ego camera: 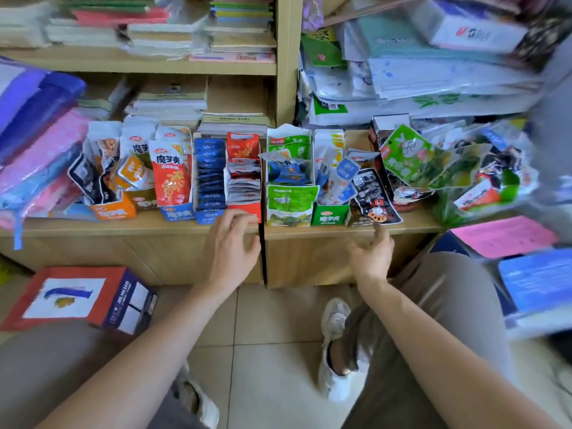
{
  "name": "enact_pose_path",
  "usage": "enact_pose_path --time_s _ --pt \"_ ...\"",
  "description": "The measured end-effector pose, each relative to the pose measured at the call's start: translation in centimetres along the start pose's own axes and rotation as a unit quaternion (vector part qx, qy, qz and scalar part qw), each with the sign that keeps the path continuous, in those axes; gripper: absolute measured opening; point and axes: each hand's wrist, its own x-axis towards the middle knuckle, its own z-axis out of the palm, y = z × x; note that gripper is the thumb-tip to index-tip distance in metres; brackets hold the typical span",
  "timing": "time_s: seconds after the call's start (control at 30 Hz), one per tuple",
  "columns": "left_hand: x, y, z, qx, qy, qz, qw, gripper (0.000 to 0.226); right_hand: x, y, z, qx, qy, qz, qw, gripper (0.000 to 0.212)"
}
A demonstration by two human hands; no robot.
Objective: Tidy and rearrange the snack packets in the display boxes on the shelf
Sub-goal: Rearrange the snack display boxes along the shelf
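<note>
A narrow bare strip of the shelf [173, 226] is left in front of the display boxes [210, 181], which are set closely side by side. The space behind them is blocked by stacked notebooks [232, 120], the left end by plastic bags [37, 144], and the right end by a heap of loose packets [448, 171].
</note>
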Motion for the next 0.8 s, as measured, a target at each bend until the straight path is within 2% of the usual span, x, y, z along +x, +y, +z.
enact_pose_path --time_s 0.07,0.17,0.27,0.37,0.53,0.67,0.8 --pt "-0.7 1.7 1.7 -0.023 -0.019 0.047 0.998 0.035 0.9 0.7 -0.4 0.051 0.008 0.039 0.998 0.079" --pt "-0.5 3.9 4.1 0.002 -0.062 0.13 0.99 0.049 2.0 1.3 -1.1 0.106 0.012 0.047 0.993 0.087" --pt "0.1 5.4 6.1 0.071 -0.122 0.187 0.972 0.072 2.4 1.3 -2.0 0.159 0.036 0.021 0.986 0.08" --pt "0.7 6.3 7.3 0.12 -0.181 0.194 0.957 0.084 3.2 0.6 -2.8 0.187 0.056 -0.008 0.981 0.069" --pt "1.3 6.7 8.4 0.156 -0.185 0.187 0.952 0.086 5.5 -1.8 -3.7 0.123 0.066 -0.08 0.987 0.037" --pt "1.4 7.0 9.0 0.138 -0.16 0.177 0.961 0.078 7.4 -2.3 -3.6 0.023 0.049 -0.078 0.995 0.016" --pt "1.5 7.0 9.2 0.132 -0.121 0.174 0.968 0.075 7.6 -2.2 -3.2 0.007 0.018 -0.037 0.999 0.034"
